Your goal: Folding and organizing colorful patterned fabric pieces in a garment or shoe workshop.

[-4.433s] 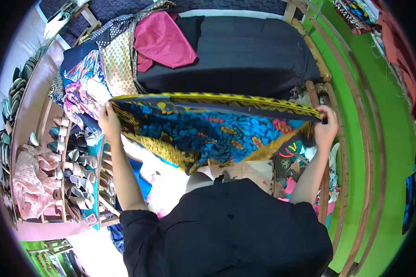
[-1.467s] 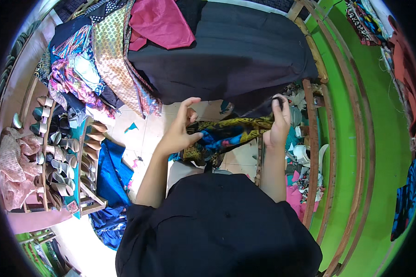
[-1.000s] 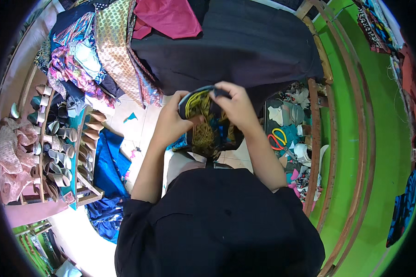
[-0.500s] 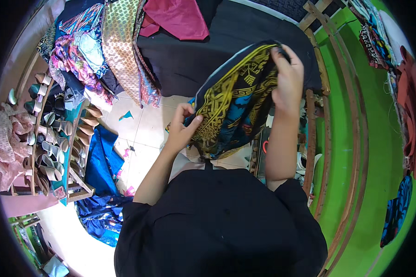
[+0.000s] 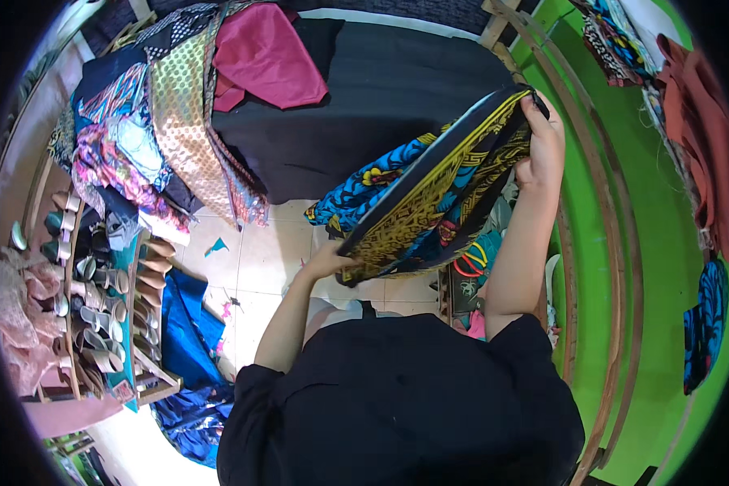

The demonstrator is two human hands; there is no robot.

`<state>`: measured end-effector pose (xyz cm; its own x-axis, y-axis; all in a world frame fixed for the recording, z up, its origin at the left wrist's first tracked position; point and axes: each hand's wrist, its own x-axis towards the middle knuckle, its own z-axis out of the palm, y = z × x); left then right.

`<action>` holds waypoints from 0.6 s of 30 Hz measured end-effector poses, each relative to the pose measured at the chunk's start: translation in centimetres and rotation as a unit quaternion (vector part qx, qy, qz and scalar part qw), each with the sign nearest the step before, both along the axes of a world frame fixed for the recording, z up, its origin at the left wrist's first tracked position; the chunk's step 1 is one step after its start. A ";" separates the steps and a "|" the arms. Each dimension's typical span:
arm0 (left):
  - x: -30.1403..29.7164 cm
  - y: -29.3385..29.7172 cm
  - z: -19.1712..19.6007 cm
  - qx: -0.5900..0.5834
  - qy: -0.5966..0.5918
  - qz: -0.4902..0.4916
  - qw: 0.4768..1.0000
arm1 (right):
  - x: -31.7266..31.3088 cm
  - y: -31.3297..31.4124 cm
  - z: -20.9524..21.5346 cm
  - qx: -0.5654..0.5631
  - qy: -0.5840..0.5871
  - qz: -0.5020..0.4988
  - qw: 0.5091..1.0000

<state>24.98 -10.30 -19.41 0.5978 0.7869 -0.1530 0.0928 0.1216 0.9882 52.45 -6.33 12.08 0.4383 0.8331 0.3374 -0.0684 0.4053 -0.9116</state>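
Note:
A patterned cloth [image 5: 437,198] in black, yellow and blue, with some red spots, hangs stretched slantwise in front of me. My right hand [image 5: 544,142] grips its upper right corner, fingers wrapped over the edge. Lower down, my left hand [image 5: 330,262] is closed on the opposite end; its fingertips are partly hidden behind the fabric. A blue flowered part of the cloth spreads out past the left hand toward the black-covered bed [image 5: 413,73].
Piled clothes and a gold dotted cloth [image 5: 182,109] lie at the bed's left, beside a maroon cloth [image 5: 267,57]. A shoe rack [image 5: 125,324] stands left, near blue fabric [image 5: 188,320] on the tiled floor. Wooden rails [image 5: 616,202] run along the green wall at right.
My right hand has moved right and slightly down, pulling the cloth into a longer, straighter slant. The left hand has lowered, and more of the blue flowered part shows.

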 end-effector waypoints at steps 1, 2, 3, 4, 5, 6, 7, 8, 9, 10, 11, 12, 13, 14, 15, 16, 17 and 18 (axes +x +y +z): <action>-1.5 0.1 0.8 -0.043 0.025 0.000 0.999 | 1.7 0.3 -0.5 -0.017 0.005 -0.017 1.000; -3.0 0.3 1.7 -0.085 0.050 0.000 0.995 | 3.3 0.4 -0.9 -0.033 0.009 -0.036 0.999; -5.1 0.7 2.3 -0.087 0.071 -0.013 0.994 | 4.7 0.7 -1.6 -0.051 0.027 -0.064 0.996; -7.1 0.8 3.1 -0.091 0.092 -0.024 0.991 | 5.1 0.7 -1.9 -0.070 0.032 -0.103 0.992; -8.7 0.7 5.0 -0.095 0.087 0.030 0.991 | 6.7 1.1 -3.1 -0.085 -0.015 -0.120 0.989; -9.9 0.4 7.1 -0.097 0.081 0.083 0.988 | 8.3 1.4 -4.6 -0.099 -0.062 -0.137 0.984; -10.7 0.0 7.9 -0.089 -0.048 0.195 0.975 | 8.6 1.7 -5.9 -0.126 -0.109 -0.137 0.976; -11.2 -0.3 8.7 -0.079 -0.177 0.299 0.934 | 8.4 1.7 -6.8 -0.152 -0.156 -0.139 0.966; -11.9 -0.2 9.7 -0.104 -0.223 0.299 0.922 | 8.1 1.7 -7.8 -0.160 -0.175 -0.148 0.960; -12.5 -0.2 11.0 -0.128 -0.270 0.302 0.905 | 6.5 1.3 -8.0 -0.174 -0.143 -0.134 0.965; -12.3 -0.5 12.3 -0.116 -0.292 0.291 0.903 | 5.7 1.4 -9.0 -0.166 -0.124 -0.107 0.972; -11.4 -0.6 13.1 -0.115 -0.290 0.293 0.904 | 4.7 1.3 -10.1 -0.158 -0.104 -0.081 0.979; -10.2 -1.0 13.6 -0.113 -0.289 0.293 0.904 | 2.0 0.7 -9.6 -0.141 -0.121 -0.038 0.982; -8.9 -1.3 14.1 -0.111 -0.286 0.293 0.906 | -1.0 -0.3 -9.3 -0.124 -0.136 0.003 0.983; -7.5 -1.5 14.7 -0.096 -0.271 0.263 0.921 | -3.0 -1.1 -9.8 -0.111 -0.116 0.065 0.985; -6.1 -1.5 15.2 -0.081 -0.256 0.231 0.935 | -4.8 -1.8 -10.4 -0.097 -0.096 0.126 0.983; -4.9 -1.6 15.5 -0.076 -0.259 0.228 0.936 | -6.7 -3.0 -10.2 -0.104 -0.123 0.184 0.970; -3.6 -1.7 16.4 -0.113 -0.281 0.227 0.926 | -8.2 -4.2 -9.7 -0.111 -0.151 0.238 0.953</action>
<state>21.39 -12.02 -3.04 0.2495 0.9621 -0.1101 -0.5396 0.2325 0.8092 44.24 -10.51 2.39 -0.0963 0.9787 0.1813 0.0817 0.1893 -0.9785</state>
